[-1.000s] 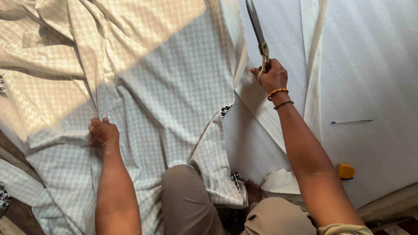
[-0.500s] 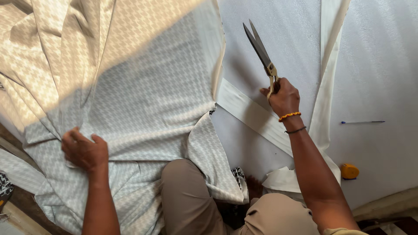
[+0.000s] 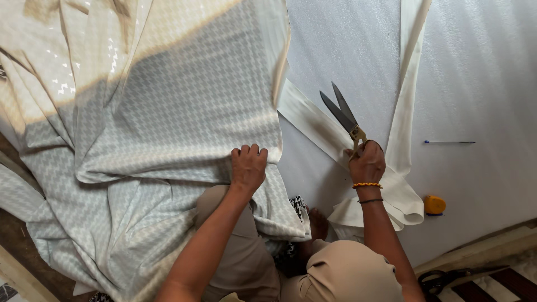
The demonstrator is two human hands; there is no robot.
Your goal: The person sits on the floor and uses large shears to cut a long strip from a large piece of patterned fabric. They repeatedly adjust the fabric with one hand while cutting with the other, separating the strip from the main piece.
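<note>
A large pale patterned cloth (image 3: pixel 156 112) lies spread and rumpled over the left of the white work surface (image 3: pixel 475 72). My left hand (image 3: pixel 248 166) grips its folded lower edge near the middle, just above my knee. My right hand (image 3: pixel 367 162) holds big scissors (image 3: pixel 342 113) by the brass handles, blades slightly apart and pointing up-left. The scissors hover over a cream strip of fabric (image 3: pixel 313 126) that runs diagonally. A second cream strip (image 3: pixel 408 84) hangs down from the top and meets the first beneath my right wrist.
A thin blue pen (image 3: pixel 449 142) lies on the white surface to the right. A small yellow object (image 3: pixel 434 204) sits near the surface's lower edge. Dark scissors (image 3: pixel 447 277) lie on the floor at bottom right. My bent legs in tan trousers (image 3: pixel 341 274) fill the bottom centre.
My left hand moved right along the cloth's edge, bunching it toward the middle. My right hand brought the scissors down and toward me, onto the diagonal cream strip.
</note>
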